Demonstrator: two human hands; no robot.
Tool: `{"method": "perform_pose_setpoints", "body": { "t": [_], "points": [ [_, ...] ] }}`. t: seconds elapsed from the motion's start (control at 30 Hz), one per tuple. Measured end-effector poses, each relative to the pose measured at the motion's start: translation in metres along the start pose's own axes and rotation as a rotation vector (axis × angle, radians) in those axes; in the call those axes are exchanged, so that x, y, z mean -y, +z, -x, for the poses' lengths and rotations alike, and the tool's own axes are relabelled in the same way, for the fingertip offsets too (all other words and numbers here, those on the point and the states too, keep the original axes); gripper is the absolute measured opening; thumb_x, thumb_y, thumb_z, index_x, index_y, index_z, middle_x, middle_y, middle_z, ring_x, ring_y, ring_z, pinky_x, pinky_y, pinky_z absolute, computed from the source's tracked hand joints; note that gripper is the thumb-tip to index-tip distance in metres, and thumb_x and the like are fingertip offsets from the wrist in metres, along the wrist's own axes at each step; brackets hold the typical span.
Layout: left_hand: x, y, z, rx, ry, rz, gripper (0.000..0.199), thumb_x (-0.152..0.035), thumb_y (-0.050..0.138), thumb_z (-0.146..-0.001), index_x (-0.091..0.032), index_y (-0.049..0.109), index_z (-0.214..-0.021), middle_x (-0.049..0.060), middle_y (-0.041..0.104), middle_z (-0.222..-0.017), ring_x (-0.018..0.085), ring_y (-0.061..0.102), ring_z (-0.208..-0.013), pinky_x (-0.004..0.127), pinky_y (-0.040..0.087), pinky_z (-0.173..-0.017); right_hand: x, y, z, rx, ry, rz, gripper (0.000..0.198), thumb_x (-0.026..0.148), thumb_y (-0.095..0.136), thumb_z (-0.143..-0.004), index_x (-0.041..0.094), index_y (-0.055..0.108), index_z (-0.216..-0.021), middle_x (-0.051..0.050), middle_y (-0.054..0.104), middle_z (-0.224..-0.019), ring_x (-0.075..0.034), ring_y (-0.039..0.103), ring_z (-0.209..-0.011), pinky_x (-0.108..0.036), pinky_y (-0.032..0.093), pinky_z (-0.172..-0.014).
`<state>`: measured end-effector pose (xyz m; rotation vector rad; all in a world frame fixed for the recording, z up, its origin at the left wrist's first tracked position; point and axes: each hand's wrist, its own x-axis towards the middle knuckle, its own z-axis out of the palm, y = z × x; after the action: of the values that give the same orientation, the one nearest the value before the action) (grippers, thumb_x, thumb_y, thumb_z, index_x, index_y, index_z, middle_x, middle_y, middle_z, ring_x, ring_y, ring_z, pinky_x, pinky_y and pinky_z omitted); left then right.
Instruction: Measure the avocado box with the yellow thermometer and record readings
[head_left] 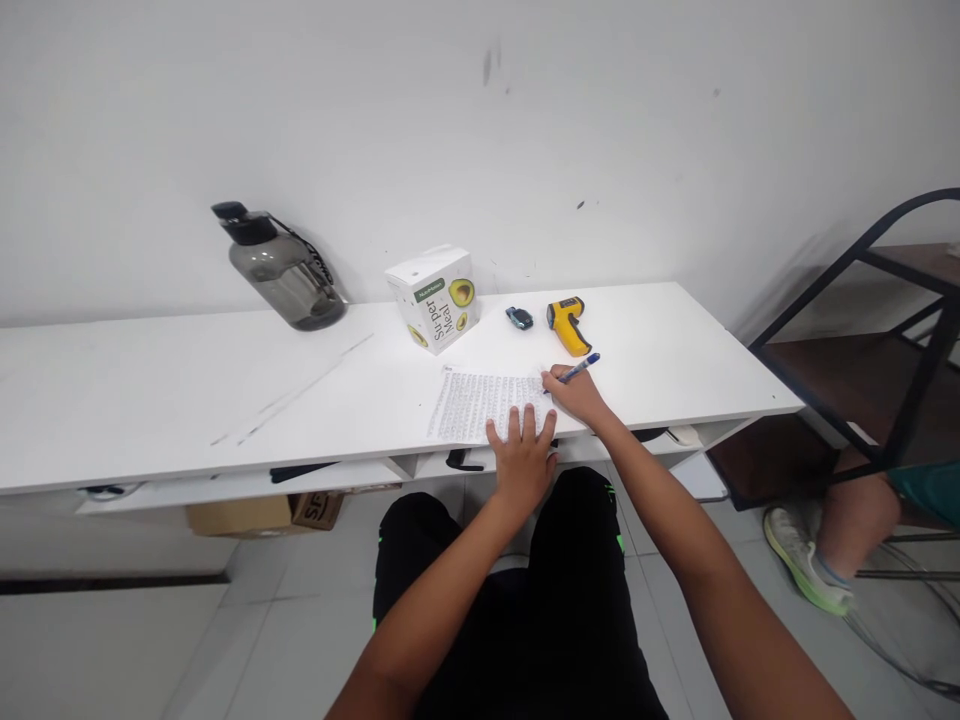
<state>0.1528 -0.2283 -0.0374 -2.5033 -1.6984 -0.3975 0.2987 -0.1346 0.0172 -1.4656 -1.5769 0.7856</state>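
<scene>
A sheet of paper [469, 405] covered in rows of handwriting lies near the front edge of the white desk [360, 400]. My left hand [523, 455] rests with fingers spread on the paper's lower right part. In my right hand [574, 392] is a blue pen [584, 367], its tip down at the right side of the sheet. Behind the paper stands a white box [439, 300] with avocado pictures. A yellow infrared thermometer [570, 325] lies beyond my right hand, with a small dark object [519, 318], perhaps a watch, to its left.
A grey water bottle [289, 275] stands against the wall at the back left. Below the desktop is an open shelf with dark items, and a cardboard box [247, 515] sits underneath. At right are a black metal frame [847, 270] and another person's leg and shoe [802, 560].
</scene>
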Motion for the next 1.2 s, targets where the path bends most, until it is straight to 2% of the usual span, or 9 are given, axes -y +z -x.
{"method": "perform_pose_setpoints", "body": {
  "t": [0.2, 0.43, 0.63, 0.77, 0.9, 1.03, 1.1, 1.2],
  "points": [
    [0.000, -0.001, 0.000, -0.004, 0.006, -0.005, 0.070, -0.042, 0.062, -0.095, -0.034, 0.040, -0.161, 0.016, 0.043, -0.167, 0.044, 0.040, -0.153, 0.077, 0.029, -0.118, -0.001, 0.000, 0.000, 0.017, -0.019, -0.008, 0.037, 0.044, 0.054, -0.081, 0.026, 0.034, -0.056, 0.003, 0.041, -0.056, -0.016, 0.042, -0.063, -0.031, 0.036, -0.064],
    [0.000, 0.002, 0.001, -0.047, 0.011, -0.027, 0.070, -0.043, 0.064, -0.094, -0.034, 0.043, -0.160, 0.016, 0.046, -0.165, 0.043, 0.043, -0.151, 0.077, 0.032, -0.117, -0.003, 0.000, 0.000, -0.030, -0.026, 0.015, 0.038, 0.046, 0.052, -0.080, 0.026, 0.031, -0.055, 0.005, 0.035, -0.054, -0.015, 0.038, -0.060, -0.031, 0.031, -0.060],
    [0.000, 0.001, 0.000, -0.055, 0.014, -0.036, 0.070, -0.043, 0.066, -0.094, -0.034, 0.044, -0.160, 0.017, 0.047, -0.164, 0.043, 0.044, -0.150, 0.076, 0.035, -0.116, -0.006, -0.001, -0.002, 0.034, -0.029, -0.010, 0.034, 0.044, 0.054, -0.079, 0.025, 0.038, -0.055, 0.003, 0.046, -0.056, -0.016, 0.046, -0.063, -0.031, 0.037, -0.064],
    [0.000, 0.001, 0.001, -0.045, 0.012, -0.037, 0.069, -0.044, 0.064, -0.094, -0.034, 0.044, -0.160, 0.017, 0.046, -0.165, 0.044, 0.043, -0.151, 0.077, 0.034, -0.116, -0.005, -0.001, -0.002, -0.021, -0.049, -0.032, 0.039, 0.050, 0.054, -0.086, 0.025, 0.046, -0.057, 0.001, 0.055, -0.060, -0.018, 0.054, -0.068, -0.032, 0.043, -0.069],
    [-0.001, 0.000, 0.000, -0.035, 0.011, -0.035, 0.069, -0.042, 0.063, -0.095, -0.033, 0.042, -0.160, 0.017, 0.045, -0.166, 0.044, 0.043, -0.151, 0.077, 0.033, -0.116, -0.002, -0.001, -0.002, -0.018, -0.079, -0.041, 0.040, 0.059, 0.056, -0.091, 0.024, 0.065, -0.076, -0.002, 0.071, -0.082, -0.022, 0.065, -0.086, -0.033, 0.049, -0.080],
    [-0.001, -0.002, 0.000, -0.023, 0.008, -0.028, 0.070, -0.042, 0.064, -0.094, -0.033, 0.043, -0.160, 0.016, 0.045, -0.166, 0.044, 0.042, -0.152, 0.077, 0.033, -0.116, -0.005, -0.001, -0.004, -0.033, -0.191, 0.010, 0.028, 0.049, 0.060, -0.092, 0.023, 0.071, -0.097, -0.004, 0.075, -0.100, -0.022, 0.068, -0.096, -0.034, 0.051, -0.089],
    [-0.001, -0.003, 0.000, -0.019, 0.007, -0.025, 0.071, -0.042, 0.064, -0.094, -0.033, 0.042, -0.161, 0.016, 0.045, -0.166, 0.044, 0.042, -0.152, 0.077, 0.032, -0.117, -0.008, 0.001, -0.007, -0.053, -0.191, 0.035, 0.032, 0.039, 0.061, -0.090, 0.022, 0.070, -0.115, -0.006, 0.075, -0.107, -0.022, 0.068, -0.091, -0.035, 0.052, -0.088],
    [-0.002, -0.004, 0.001, -0.015, 0.006, -0.021, 0.072, -0.041, 0.064, -0.094, -0.033, 0.041, -0.161, 0.017, 0.044, -0.166, 0.045, 0.041, -0.152, 0.077, 0.030, -0.117, -0.013, 0.003, -0.012, -0.060, -0.067, 0.036, 0.046, 0.029, 0.057, -0.089, 0.020, 0.063, -0.134, -0.007, 0.075, -0.110, -0.020, 0.066, -0.079, -0.037, 0.055, -0.083]
  ]
}}
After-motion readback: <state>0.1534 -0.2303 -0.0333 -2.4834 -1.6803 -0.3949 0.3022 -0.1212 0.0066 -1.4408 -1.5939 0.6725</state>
